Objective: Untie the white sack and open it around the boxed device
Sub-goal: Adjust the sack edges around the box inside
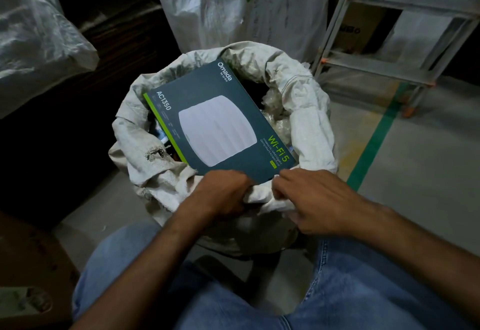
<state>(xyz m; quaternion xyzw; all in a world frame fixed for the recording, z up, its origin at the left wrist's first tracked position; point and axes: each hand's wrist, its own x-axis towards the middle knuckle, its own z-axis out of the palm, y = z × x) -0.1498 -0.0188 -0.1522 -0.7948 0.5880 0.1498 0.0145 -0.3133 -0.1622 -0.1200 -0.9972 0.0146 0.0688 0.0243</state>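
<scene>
**Sack open, rim being rolled down**

White sack [306, 127] stands between the knees, mouth already wide, rim folded outward in a thick roll. No tie visible, so I judge the untying done and the opening step in hand. Boxed device [215, 124] lies tilted across the mouth, its near edge just beyond the fingertips. Left hand [223, 192] fingers curl shut on the near rim cloth; right hand [314, 199] pinches the same fold just beside it. Next: push the near rim down past the box's edge. Bare floor right; ladder [389, 31] stands beyond.
</scene>
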